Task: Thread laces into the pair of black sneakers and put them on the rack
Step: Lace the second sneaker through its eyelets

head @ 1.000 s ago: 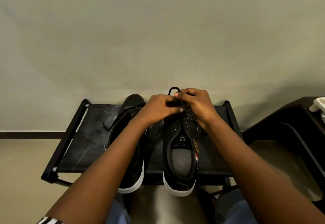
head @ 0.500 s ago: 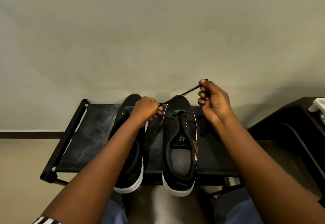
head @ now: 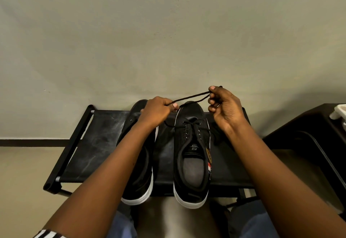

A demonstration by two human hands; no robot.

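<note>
Lace (head: 192, 97) stretched taut | left hand (head: 156, 111), right hand (head: 225, 105) each pinch it, likely evening ends | right sneaker (head: 192, 153) steadied on rack (head: 97, 144)

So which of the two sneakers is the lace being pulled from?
The right sneaker, with the grey insole showing. Both hands hold its lace taut above the toe; the left sneaker lies under the left forearm.
</note>
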